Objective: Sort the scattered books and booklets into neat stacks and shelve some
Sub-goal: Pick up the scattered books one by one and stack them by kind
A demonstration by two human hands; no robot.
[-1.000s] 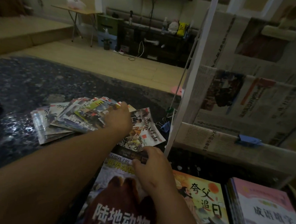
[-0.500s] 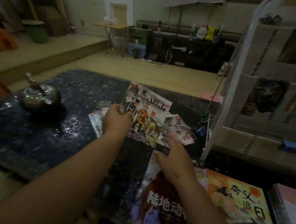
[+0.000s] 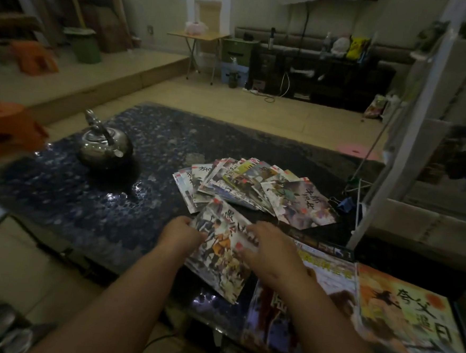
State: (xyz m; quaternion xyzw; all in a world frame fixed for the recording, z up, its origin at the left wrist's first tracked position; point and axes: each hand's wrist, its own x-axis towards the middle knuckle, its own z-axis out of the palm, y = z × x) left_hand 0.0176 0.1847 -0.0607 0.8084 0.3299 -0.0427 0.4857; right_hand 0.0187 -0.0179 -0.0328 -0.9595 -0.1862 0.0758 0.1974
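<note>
A thin illustrated booklet (image 3: 219, 255) lies low over the near part of the dark speckled table (image 3: 86, 202). My left hand (image 3: 179, 236) grips its left edge. My right hand (image 3: 269, 247) holds its right side, fingers curled over the top edge. Beyond them a fanned heap of several booklets (image 3: 242, 185) is spread on the table, with one larger booklet (image 3: 301, 206) on its right. Near my right forearm lie a big animal book (image 3: 280, 317) and an orange picture book (image 3: 409, 323).
A steel kettle (image 3: 105, 146) stands on the table's left. A white rack (image 3: 413, 111) hung with newspapers rises at the right, blue binder clips (image 3: 347, 203) at its foot. Orange stools (image 3: 9, 130) and a pink stool (image 3: 357, 152) sit on the floor.
My left hand lifted one booklet out of the heap and brought it down and toward me. My right hand left the animal book and now holds the booklet's right side.
</note>
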